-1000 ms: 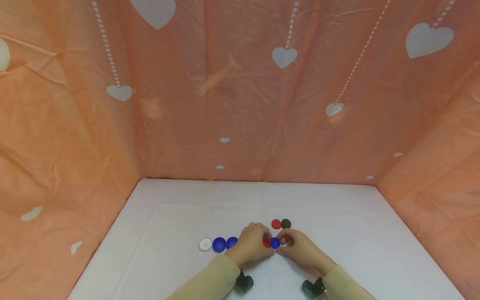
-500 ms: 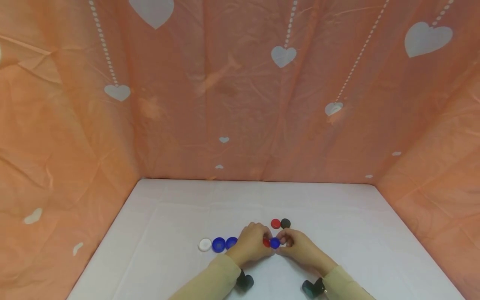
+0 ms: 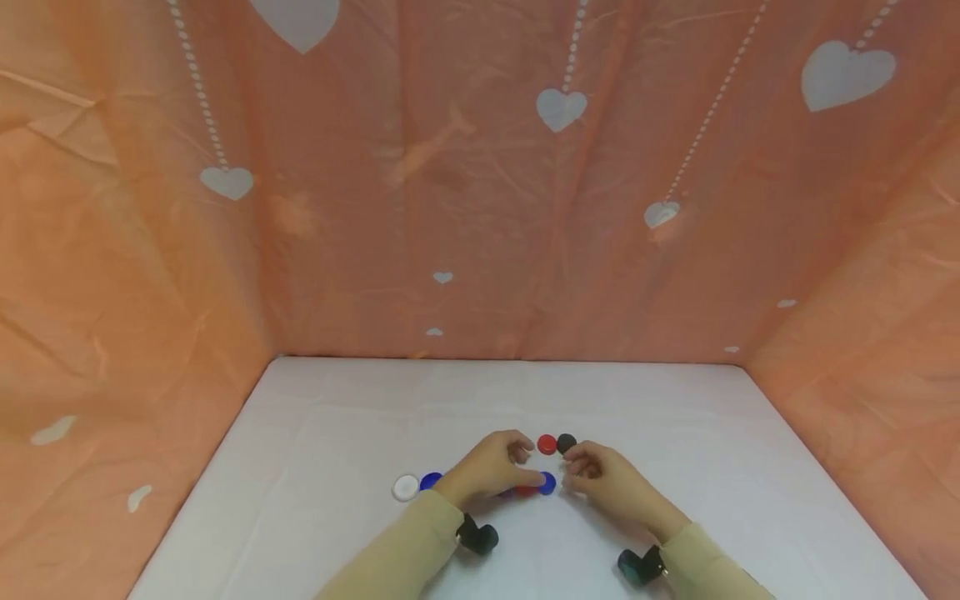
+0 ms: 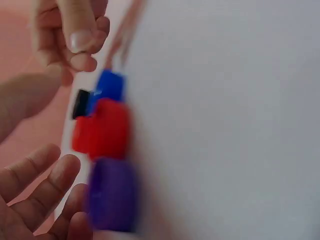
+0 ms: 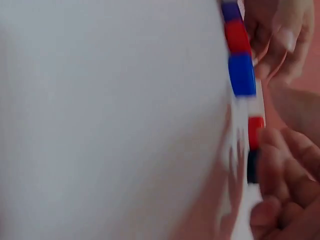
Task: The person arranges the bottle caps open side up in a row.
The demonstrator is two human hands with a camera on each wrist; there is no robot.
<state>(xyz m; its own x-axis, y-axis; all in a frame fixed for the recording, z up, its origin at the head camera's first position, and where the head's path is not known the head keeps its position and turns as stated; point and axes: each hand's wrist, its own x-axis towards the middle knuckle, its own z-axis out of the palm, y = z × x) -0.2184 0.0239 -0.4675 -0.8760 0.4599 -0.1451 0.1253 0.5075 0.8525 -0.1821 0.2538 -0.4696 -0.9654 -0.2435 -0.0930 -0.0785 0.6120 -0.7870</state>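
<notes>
A row of bottle caps lies on the white table (image 3: 337, 417). Its right end is a blue cap (image 3: 548, 483), set against a red cap (image 3: 525, 492); farther left a bigger blue cap (image 4: 114, 195) follows, partly hidden in the head view. Over the row my left hand (image 3: 487, 468) hovers with fingers and thumb spread, the thumb overlapping the blue end cap. My right hand (image 3: 609, 483) is just right of that cap, fingers loosely bent around nothing. Behind them sit another red cap (image 3: 547, 444) and a black cap (image 3: 566, 443), side by side.
At the row's left end lie a white cap (image 3: 406, 487) and a blue cap (image 3: 431, 481) next to it. An orange cloth (image 3: 480, 208) with pale hearts walls in the table's back and sides. Each wrist carries a small black camera (image 3: 480, 537).
Both hands have let go of the red and blue caps at the row's right end and moved apart, the left one up and leftward, the right one slightly rightward. The caps remain in line.
</notes>
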